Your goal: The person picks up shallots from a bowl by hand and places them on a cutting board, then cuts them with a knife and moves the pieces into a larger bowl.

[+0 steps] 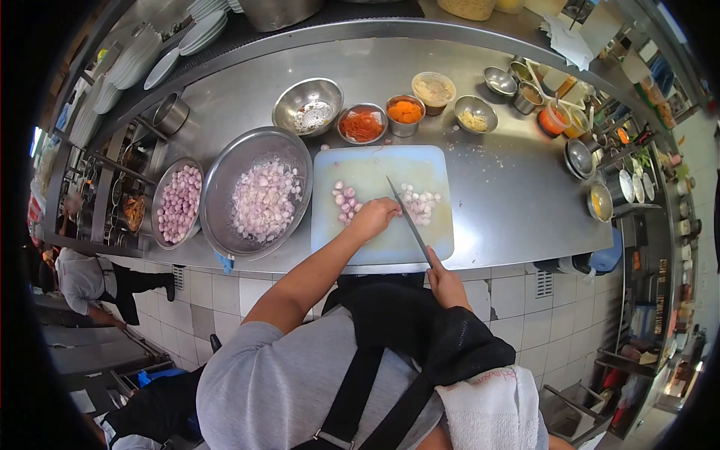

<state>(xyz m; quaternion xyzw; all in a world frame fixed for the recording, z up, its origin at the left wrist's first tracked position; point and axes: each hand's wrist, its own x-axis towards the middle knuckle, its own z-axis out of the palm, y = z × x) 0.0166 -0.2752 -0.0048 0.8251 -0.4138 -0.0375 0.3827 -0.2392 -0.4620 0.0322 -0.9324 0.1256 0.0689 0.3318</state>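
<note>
My right hand is wrapped round the handle of a long knife, whose blade points up and left over a pale cutting board. Beside the blade, the fingers of my left hand are pressed together; whatever lies under them is too small to make out. Whole peeled shallots lie on the board left of my left hand. Pieces of cut shallot are heaped right of the blade. A large steel bowl of chopped shallots stands left of the board.
A smaller bowl of whole shallots is at the far left. Behind the board stand bowls with shredded red food, orange pieces and chopped yellow bits. Sauce containers line the right back. Another person is at lower left.
</note>
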